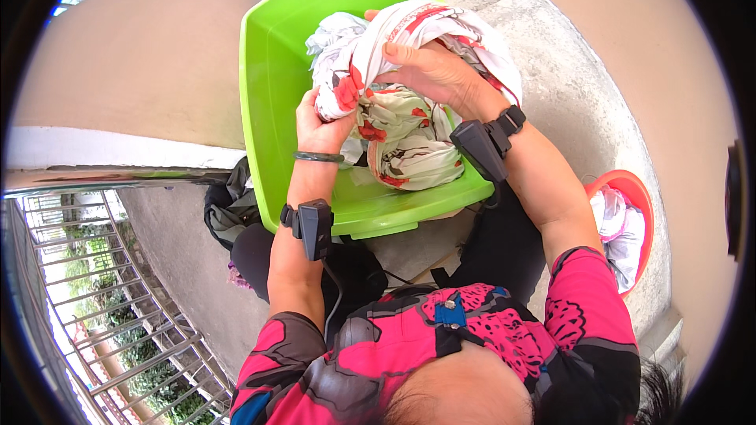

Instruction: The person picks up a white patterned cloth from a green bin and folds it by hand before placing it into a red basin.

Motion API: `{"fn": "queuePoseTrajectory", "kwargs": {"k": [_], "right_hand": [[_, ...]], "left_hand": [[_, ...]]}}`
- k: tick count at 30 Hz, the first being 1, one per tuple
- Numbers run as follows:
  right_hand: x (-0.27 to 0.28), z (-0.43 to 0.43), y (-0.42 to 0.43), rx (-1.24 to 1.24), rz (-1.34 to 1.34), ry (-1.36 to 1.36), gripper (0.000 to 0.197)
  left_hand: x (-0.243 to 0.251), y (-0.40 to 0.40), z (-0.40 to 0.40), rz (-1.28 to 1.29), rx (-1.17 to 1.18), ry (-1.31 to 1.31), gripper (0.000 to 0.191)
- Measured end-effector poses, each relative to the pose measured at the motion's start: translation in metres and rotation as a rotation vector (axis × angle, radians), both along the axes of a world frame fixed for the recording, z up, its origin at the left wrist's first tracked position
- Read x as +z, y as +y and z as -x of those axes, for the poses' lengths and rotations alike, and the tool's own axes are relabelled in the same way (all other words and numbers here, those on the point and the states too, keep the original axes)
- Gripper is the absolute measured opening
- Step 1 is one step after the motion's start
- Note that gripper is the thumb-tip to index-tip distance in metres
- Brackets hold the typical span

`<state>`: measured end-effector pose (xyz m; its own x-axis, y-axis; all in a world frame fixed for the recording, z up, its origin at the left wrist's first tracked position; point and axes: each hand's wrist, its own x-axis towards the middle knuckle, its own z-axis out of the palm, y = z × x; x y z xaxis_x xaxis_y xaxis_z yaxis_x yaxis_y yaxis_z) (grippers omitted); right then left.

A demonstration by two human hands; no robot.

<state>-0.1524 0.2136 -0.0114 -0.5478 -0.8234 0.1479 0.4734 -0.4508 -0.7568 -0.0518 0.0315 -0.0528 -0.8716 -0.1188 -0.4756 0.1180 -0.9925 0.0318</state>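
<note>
A long twist of white cloth with red flowers [348, 85] arches over a lime-green plastic tub [260, 100]. My left hand [323, 127] grips its lower left end. My right hand [440, 74] is around the raised part of the same cloth, thumb on the near side and a fingertip showing beyond it. The cloth's right side hangs behind my right wrist. More of the flowered fabric [413, 162] lies bunched inside the tub; whether it is the same piece I cannot tell. Pale blue cloth [333, 35] sits crumpled behind it.
An orange-red basin [647, 212] with pale laundry [623, 242] stands at my right on a curved concrete step [561, 82]. Dark clothing [230, 206] lies left of the tub. A low wall [130, 65] and metal railing [136, 307] are further left.
</note>
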Motion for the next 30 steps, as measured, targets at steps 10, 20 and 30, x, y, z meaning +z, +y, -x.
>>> {"fn": "queuePoseTrajectory", "kwargs": {"k": [10,20,30], "right_hand": [[0.017,0.045,0.054,-0.544,0.196,-0.336,0.015],[0.167,-0.041,0.194,-0.925,0.019,0.605,0.013],[0.102,-0.136,0.222,-1.364,0.127,0.219,0.014]], "left_hand": [[0.055,0.065,0.011,0.299,-0.15,-0.016,0.035],[0.122,0.142,0.047,0.866,-0.44,0.232,0.032],[0.105,0.181,0.057,0.746,-0.65,0.23,0.026]]}}
